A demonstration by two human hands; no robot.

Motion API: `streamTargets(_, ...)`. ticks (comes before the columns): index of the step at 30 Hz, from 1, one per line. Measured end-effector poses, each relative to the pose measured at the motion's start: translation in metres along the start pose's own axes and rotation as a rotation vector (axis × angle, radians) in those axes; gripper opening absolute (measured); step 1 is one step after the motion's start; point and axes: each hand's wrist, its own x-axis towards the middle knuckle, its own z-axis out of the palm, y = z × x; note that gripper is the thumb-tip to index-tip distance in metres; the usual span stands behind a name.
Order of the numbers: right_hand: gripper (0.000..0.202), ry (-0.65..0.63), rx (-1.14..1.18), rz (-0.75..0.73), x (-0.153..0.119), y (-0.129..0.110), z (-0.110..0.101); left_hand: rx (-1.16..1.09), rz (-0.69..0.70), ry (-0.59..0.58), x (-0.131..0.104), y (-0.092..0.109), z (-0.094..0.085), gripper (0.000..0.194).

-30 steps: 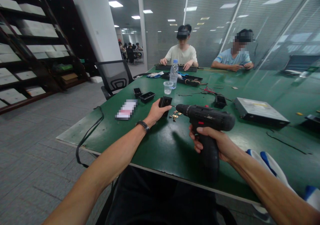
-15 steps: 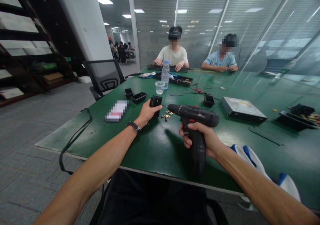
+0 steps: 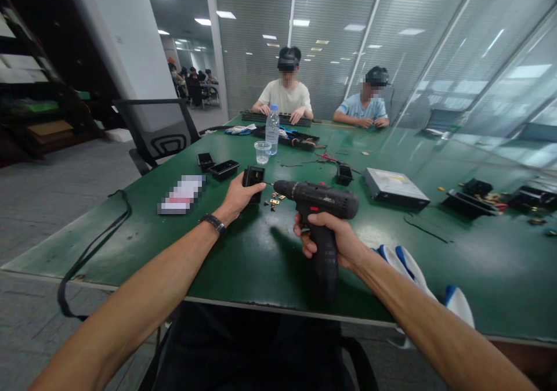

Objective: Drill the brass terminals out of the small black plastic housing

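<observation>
Power drill [image 3: 319,199] and black housing [image 3: 253,183], one in each hand, over the green table [image 3: 226,260].
Left hand [image 3: 240,195] grips the housing upright, thumb across its face; right hand [image 3: 324,234] is wrapped around the drill's handle, bit pointing left at the housing, contact unclear. Small brass pieces [image 3: 274,201] lie just beside the housing, on its right. Phone [image 3: 181,195] to the left; clear cup [image 3: 262,152] and bottle [image 3: 272,130] on the far side; silver drive [image 3: 395,187] to the right.

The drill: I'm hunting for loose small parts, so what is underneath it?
Small brass pieces lie on the green table below its chuck. The drill and right hand hide some of the table; anything there cannot be seen.
</observation>
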Motion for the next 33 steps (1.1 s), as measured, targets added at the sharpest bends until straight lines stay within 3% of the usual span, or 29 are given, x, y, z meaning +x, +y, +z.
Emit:
streamTargets(7, 0.019, -0.009, 0.001, -0.005, 0.0009, 0.0019, -0.0018, -0.081, -0.057, -0.022, -0.0007, 0.0013, 0.0017, 0.046)
streamTargets(13, 0.015, 0.016, -0.012, -0.004, 0.0016, 0.0019, -0.0005, 0.005, -0.035, 0.021, -0.0002, 0.0013, 0.0034, 0.045)
streamTargets(33, 0.016, 0.039, -0.069, -0.045, -0.0015, 0.0009, 0.0011, 0.008, -0.048, -0.047, 0.0019, -0.0037, 0.0007, 0.047)
